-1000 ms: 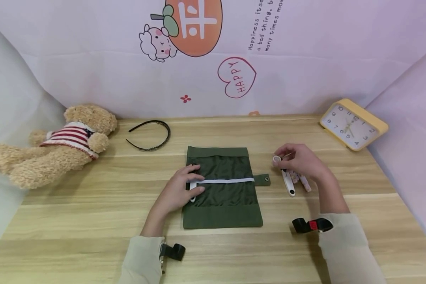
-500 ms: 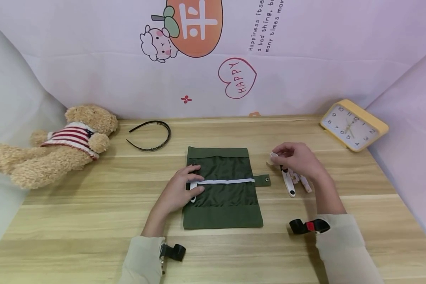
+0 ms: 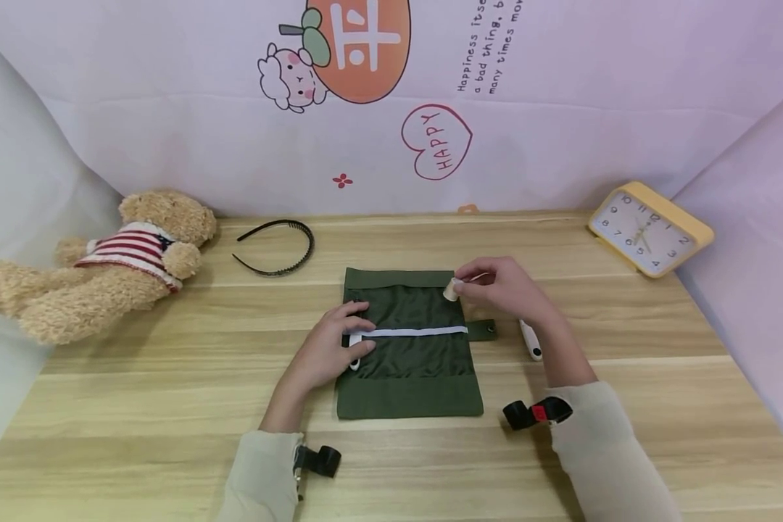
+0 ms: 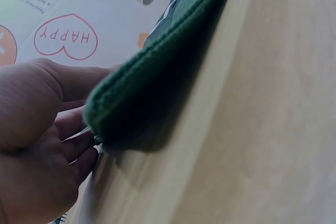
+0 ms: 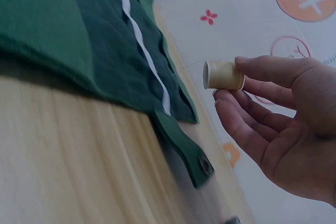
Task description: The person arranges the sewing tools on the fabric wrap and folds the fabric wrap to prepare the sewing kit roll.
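My right hand [image 3: 504, 286] pinches a small spool of cream thread [image 5: 224, 75] between thumb and fingertips. In the head view it is over the top right corner of an unfolded dark green fabric pouch [image 3: 409, 397]. A thin thread trails from the spool in the right wrist view. My left hand [image 3: 331, 344] rests on the pouch's left edge, fingers spread and relaxed. Partly under those fingers, a slim white-handled tool [image 3: 355, 341] lies beneath the pouch's white elastic band [image 3: 417, 333].
Another white handle [image 3: 531, 341] lies right of the pouch's snap strap [image 3: 481, 330], partly behind my right wrist. A black headband [image 3: 309, 243] and a teddy bear [image 3: 130, 261] lie at the back left. A yellow clock [image 3: 649, 228] stands at the back right.
My right hand has carried the spool left, from beside the white handle to over the pouch's top right corner. The left hand has stayed in place.
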The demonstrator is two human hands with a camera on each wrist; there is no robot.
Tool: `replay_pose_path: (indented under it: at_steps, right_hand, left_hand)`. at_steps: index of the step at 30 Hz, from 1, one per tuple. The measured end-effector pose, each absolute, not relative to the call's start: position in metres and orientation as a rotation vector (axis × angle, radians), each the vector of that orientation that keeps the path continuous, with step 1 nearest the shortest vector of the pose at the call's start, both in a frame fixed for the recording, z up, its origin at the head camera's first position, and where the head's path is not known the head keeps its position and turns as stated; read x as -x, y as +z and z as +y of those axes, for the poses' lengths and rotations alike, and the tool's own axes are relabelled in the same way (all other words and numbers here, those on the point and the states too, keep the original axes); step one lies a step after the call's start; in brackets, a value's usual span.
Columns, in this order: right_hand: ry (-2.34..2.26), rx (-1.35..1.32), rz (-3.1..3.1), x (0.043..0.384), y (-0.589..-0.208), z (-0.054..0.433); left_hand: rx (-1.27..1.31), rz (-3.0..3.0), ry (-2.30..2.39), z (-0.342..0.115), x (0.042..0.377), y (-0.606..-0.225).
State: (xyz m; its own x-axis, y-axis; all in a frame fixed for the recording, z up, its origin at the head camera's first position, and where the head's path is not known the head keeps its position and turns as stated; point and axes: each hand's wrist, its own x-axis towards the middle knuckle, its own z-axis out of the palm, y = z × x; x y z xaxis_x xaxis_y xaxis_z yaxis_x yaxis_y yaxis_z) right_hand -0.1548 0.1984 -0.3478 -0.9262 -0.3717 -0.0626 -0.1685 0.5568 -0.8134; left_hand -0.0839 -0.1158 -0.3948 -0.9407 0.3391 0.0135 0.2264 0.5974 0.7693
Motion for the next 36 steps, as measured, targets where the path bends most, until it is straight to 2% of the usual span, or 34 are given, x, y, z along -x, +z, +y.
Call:
replay_pose_path:
  at_steps: [9, 36]
  right_hand:
    - [-1.422, 0.535, 2.374, 0.160, -0.357, 0.170]
    - [-1.262, 0.750, 2.316, 0.168, -0.373, 0.109]
  left_hand:
    - [-0.476, 2.670, 1.272, -0.117, 0.085, -0.394]
    - [-0.402, 2.693, 1.284, -0.114, 0.088, -0.393]
